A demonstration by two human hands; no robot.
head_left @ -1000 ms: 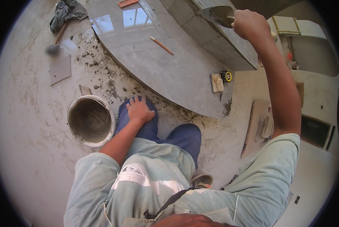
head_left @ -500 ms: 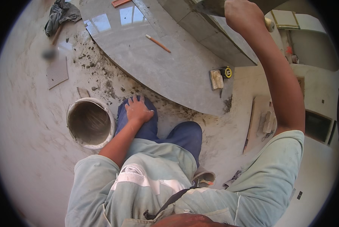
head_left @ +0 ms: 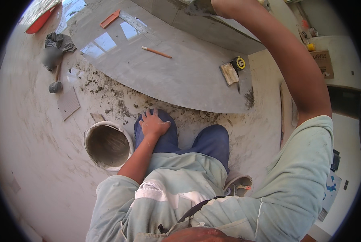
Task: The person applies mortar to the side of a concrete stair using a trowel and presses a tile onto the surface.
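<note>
My right hand (head_left: 233, 8) is raised at the top of the view, closed round the handle of a dark-bladed trowel (head_left: 200, 7) beside a stepped tiled face (head_left: 229, 34). My left hand (head_left: 153, 126) rests on my left knee with fingers spread, holding nothing. Left of it stands a white bucket (head_left: 108, 124), its inside coated in grey residue. Above my knees lies a curved grey slab (head_left: 160, 80) with a pencil (head_left: 156, 52), a worn pale block (head_left: 229, 74), a tape measure (head_left: 239, 63) and an orange tool (head_left: 110, 18).
A rubber mallet (head_left: 55, 87), crumpled cloth (head_left: 65, 44) and square tile piece (head_left: 68, 104) lie at left. A red object (head_left: 41, 22) is at upper left. Grey debris (head_left: 120, 107) lines the slab's edge. A cardboard box (head_left: 319, 64) and another container (head_left: 239, 189) are at right.
My right hand and the trowel have moved up and leftward in the view. The camera's view has shifted, bringing more of the upper left into sight. My left hand stays on the knee.
</note>
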